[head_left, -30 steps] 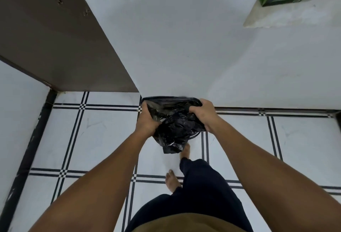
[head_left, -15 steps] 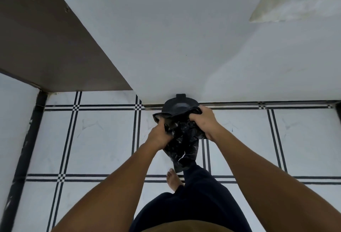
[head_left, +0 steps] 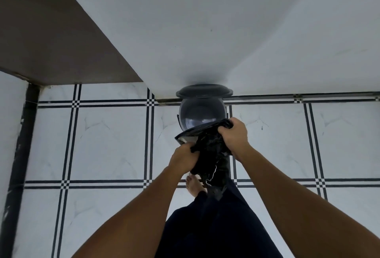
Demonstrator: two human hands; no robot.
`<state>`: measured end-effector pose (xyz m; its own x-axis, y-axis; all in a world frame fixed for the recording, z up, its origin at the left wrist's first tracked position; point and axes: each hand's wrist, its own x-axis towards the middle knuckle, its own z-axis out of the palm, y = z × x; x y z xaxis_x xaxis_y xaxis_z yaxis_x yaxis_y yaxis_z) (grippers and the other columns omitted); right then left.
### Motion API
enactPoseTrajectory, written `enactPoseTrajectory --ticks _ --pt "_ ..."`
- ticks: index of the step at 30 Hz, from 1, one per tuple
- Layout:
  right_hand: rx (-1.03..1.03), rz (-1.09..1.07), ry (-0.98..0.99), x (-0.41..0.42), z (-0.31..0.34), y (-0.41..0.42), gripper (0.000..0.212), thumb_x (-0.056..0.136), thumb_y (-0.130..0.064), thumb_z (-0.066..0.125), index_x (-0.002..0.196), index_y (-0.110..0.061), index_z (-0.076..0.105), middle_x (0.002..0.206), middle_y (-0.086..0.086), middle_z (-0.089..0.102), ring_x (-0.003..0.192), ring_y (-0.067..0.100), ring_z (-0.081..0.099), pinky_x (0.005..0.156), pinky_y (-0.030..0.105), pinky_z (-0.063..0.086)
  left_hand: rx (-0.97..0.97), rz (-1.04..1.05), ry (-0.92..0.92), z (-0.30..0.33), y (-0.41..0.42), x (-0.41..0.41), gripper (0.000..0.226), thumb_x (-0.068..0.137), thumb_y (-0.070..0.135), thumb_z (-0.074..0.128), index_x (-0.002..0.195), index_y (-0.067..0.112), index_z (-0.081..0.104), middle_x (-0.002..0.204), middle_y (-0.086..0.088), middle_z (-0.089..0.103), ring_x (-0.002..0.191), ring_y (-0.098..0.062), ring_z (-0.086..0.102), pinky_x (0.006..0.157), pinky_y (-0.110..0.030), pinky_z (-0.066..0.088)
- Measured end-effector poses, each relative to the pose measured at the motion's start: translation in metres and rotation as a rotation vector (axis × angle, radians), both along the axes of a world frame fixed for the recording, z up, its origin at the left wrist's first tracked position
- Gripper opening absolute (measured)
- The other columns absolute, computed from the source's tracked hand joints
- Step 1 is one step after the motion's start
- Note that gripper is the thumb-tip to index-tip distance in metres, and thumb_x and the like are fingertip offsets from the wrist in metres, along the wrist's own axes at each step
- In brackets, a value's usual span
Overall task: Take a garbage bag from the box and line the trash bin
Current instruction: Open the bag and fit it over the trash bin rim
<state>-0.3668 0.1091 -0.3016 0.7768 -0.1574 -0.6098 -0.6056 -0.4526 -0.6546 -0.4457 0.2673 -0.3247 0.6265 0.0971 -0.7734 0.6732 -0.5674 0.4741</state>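
Note:
A black garbage bag (head_left: 207, 153) hangs crumpled between both hands, its mouth edge stretched toward the bin. My left hand (head_left: 183, 158) grips the bag's near left edge. My right hand (head_left: 234, 136) grips the bag's right edge, slightly higher and farther. Just beyond the bag stands a round dark trash bin (head_left: 200, 114) on the floor against the wall, its inside showing and its lid (head_left: 204, 91) tipped up against the wall. The bag's front edge overlaps the bin's near rim. The box is out of view.
White floor tiles with black checked lines (head_left: 111, 140) spread all around. A white wall (head_left: 195, 31) rises behind the bin and a brown door or panel (head_left: 51, 42) stands at the left. My bare foot (head_left: 194, 184) and dark trouser leg (head_left: 218, 216) are below the bag.
The view has dropped and closed in on the bin, whose open inside now shows. Both hands have carried the bag toward the bin's rim; the green box has left the frame.

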Motion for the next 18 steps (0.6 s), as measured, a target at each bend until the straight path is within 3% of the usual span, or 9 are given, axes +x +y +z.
enactPoseTrajectory --ticks 5,12,15,18 --pt "-0.119 -0.115 -0.122 0.01 -0.031 -0.005 0.009 0.087 -0.011 0.06 0.083 -0.004 0.055 0.075 0.004 0.056 0.066 0.017 0.049 0.056 0.027 0.041 0.018 0.016 -0.024 -0.035 -0.007 0.014 0.019 0.1 0.024 0.054 0.112 0.018 0.068 0.082 0.005 0.067 0.084 -0.022 0.065 0.072 -0.03 0.048" --pt "-0.217 -0.15 -0.2 0.02 -0.127 -0.014 0.015 0.086 -0.007 0.056 0.076 -0.009 0.045 0.079 0.008 0.054 0.063 0.014 0.042 0.055 0.022 0.033 0.012 0.038 -0.099 -0.136 -0.023 0.051 0.037 0.104 0.025 0.049 0.14 0.018 0.056 0.121 -0.013 0.074 0.107 -0.037 0.069 0.088 -0.037 0.054" --pt "-0.25 -0.185 -0.204 0.026 -0.171 -0.017 0.013 0.089 -0.006 0.056 0.079 -0.008 0.047 0.083 0.007 0.053 0.064 0.01 0.044 0.055 0.017 0.033 0.007 0.01 -0.09 -0.185 -0.025 0.063 0.038 0.102 0.02 0.049 0.14 0.019 0.054 0.119 -0.013 0.073 0.107 -0.038 0.068 0.091 -0.042 0.057" --pt "-0.274 -0.283 -0.208 0.032 -0.209 -0.019 0.009 0.09 -0.007 0.056 0.083 -0.007 0.05 0.087 0.009 0.056 0.064 0.008 0.047 0.054 0.013 0.033 -0.022 -0.01 -0.073 -0.232 -0.029 0.072 0.04 0.101 0.018 0.05 0.142 0.02 0.052 0.118 -0.009 0.072 0.104 -0.032 0.067 0.086 -0.037 0.052"
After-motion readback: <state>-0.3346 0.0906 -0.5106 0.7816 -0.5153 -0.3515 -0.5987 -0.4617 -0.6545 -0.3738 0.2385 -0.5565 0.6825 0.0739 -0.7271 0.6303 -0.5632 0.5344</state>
